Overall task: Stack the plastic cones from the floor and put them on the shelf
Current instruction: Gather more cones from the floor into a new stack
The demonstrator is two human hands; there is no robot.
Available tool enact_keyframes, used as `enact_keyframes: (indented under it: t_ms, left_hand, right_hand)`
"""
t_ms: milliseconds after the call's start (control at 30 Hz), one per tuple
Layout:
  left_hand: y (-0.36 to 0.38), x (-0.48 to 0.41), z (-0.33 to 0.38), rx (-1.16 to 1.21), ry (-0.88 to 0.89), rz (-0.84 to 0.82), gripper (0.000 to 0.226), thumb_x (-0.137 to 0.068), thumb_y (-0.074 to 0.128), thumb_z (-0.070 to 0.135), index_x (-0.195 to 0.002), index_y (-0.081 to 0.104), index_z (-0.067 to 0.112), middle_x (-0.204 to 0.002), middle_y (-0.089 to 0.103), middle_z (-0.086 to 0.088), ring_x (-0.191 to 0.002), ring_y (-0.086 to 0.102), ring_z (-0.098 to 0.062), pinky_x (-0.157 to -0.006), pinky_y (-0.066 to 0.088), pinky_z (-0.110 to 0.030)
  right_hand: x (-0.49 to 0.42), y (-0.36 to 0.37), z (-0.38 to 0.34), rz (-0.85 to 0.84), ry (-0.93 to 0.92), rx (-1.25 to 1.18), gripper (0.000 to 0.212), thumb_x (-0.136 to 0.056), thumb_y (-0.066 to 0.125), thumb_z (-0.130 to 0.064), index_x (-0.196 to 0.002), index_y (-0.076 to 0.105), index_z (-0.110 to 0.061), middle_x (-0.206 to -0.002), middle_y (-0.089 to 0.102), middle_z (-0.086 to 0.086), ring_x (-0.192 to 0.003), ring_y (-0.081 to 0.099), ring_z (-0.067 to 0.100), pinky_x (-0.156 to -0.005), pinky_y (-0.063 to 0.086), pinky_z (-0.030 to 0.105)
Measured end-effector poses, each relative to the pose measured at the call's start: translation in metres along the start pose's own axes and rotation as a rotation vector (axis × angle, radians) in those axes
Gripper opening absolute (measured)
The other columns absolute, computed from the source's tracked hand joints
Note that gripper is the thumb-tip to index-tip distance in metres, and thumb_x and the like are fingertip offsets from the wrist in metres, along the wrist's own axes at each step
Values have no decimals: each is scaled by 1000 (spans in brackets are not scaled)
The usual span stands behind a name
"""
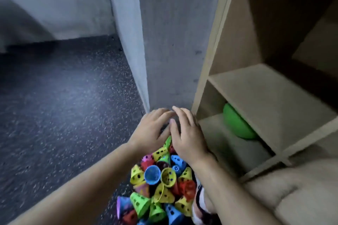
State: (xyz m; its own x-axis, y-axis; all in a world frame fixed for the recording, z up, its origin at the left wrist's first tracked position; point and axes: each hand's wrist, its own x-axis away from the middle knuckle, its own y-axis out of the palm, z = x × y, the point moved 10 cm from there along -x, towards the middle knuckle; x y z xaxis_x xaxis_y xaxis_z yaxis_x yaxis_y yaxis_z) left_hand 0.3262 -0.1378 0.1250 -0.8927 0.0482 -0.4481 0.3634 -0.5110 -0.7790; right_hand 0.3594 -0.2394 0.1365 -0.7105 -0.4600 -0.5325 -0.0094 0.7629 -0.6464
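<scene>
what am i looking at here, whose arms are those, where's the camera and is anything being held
There is no machine here, just a person working with bare hands. The single picture comes from a wide-angle camera worn on their head, looking forward and down, so the arms reach in from the bottom edge.

On the dark speckled floor lies a pile of cones: small plastic ones with holes, in yellow, green, blue, red and purple, lying loose rather than stacked.

The left hand and right hand are side by side over the far end of the pile, fingers fairly straight. Neither visibly grips a cone.

On the right stands a pale wooden shelf. Its lower compartment holds a green rounded object.
</scene>
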Motion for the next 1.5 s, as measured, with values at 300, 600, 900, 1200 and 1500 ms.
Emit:
enact_keyframes:
  t_ms: [300,600,900,1200,1500]
  left_hand:
    - [141,227,-61,31,-425,-313,43,-89,58,36,-124,66,13,-121,65,-6,-106,64,-29,-89,54,-44]
    - [158,318,-66,-166,-253,-572,75,-77,69,64,-137,56,21,-142,50,-8,-130,46,-29,-105,43,-44]
    - [181,345,-51,-352,-45,-537,47,-76,64,28,-123,65,21,-110,64,-4,-100,56,-28,-77,48,-37]
    - [141,353,-71,-161,-426,-357,40,-92,52,48,-105,60,11,-99,62,-4,-88,56,-24,-77,45,-35]
    - [107,405,-75,219,-1064,47,25,-97,65,32,-112,46,25,-98,58,9,-78,56,-9,-77,49,-39]
  right_hand:
    - [206,165,50,-752,90,104,48,-96,38,-38,-133,55,-13,-130,57,6,-119,52,28,-101,44,42]
    - [265,207,58,-1115,-144,160,62,-86,51,-51,-142,41,-26,-132,43,-4,-124,40,19,-103,40,36]
    - [270,225,44,-1085,-187,116,53,-86,52,-43,-133,48,-21,-121,48,-3,-113,45,21,-96,44,39]
    - [243,212,37,-807,-31,25,27,-91,46,-40,-98,59,-17,-93,55,-4,-93,49,20,-82,45,37]
    - [271,212,11,-693,297,-224,20,-95,50,-37,-92,61,-19,-89,62,-9,-91,52,16,-84,45,38]
